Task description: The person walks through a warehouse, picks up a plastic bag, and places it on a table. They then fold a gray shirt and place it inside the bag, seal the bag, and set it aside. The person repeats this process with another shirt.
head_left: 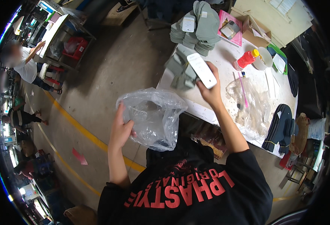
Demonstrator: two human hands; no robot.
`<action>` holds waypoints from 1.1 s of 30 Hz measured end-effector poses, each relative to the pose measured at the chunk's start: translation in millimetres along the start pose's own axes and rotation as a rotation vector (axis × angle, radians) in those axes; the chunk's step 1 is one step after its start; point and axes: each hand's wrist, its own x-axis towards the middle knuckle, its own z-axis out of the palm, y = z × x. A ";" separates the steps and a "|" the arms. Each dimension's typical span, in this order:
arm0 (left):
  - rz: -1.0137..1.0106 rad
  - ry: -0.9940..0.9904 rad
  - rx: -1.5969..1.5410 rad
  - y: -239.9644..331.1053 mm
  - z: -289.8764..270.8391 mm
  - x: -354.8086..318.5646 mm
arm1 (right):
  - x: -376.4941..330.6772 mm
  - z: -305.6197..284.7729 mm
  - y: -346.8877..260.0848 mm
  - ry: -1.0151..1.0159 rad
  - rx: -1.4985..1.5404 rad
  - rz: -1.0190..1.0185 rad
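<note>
My left hand grips the edge of a crumpled clear plastic bag, held up in front of my chest with its mouth toward the table. My right hand is raised over the near corner of the white table. It holds a white insole on top of a bundle of grey insoles. The bundle is just above and to the right of the bag and does not touch it.
On the table lie stacks of grey insoles, a pink tray, a red bottle with a yellow cap, a white bowl, loose clear bags and dark insoles. Other people work at the far left beyond a yellow floor line.
</note>
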 end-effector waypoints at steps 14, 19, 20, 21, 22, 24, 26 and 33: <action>0.192 -0.092 -0.338 16.9 61.9 -133.8 | -240.9 16.0 -36.1 -0.892 -0.427 0.374; 0.045 -0.083 -0.453 -47.2 96.7 -133.4 | -273.1 -106.9 -59.4 -1.110 -0.598 0.617; 0.088 -0.097 -0.430 -50.0 105.1 -135.6 | -281.8 -128.4 -69.2 -1.118 -0.612 0.561; 0.107 -0.122 -0.393 -49.6 113.5 -137.9 | -290.7 -147.9 -80.2 -1.100 -0.653 0.513; 0.125 -0.160 -0.362 -46.8 121.7 -139.8 | -299.5 -165.5 -92.2 -1.018 -0.664 0.470; 0.140 -0.181 -0.322 -36.6 136.3 -142.5 | -314.9 -195.8 -118.3 -0.886 -0.712 0.456; 0.091 -0.227 -0.429 -25.8 147.4 -143.3 | -328.2 -217.5 -145.0 -0.710 -0.752 0.439; 0.013 -0.314 -0.535 -24.2 166.3 -127.6 | -365.3 -235.2 -192.6 -0.040 -0.712 0.082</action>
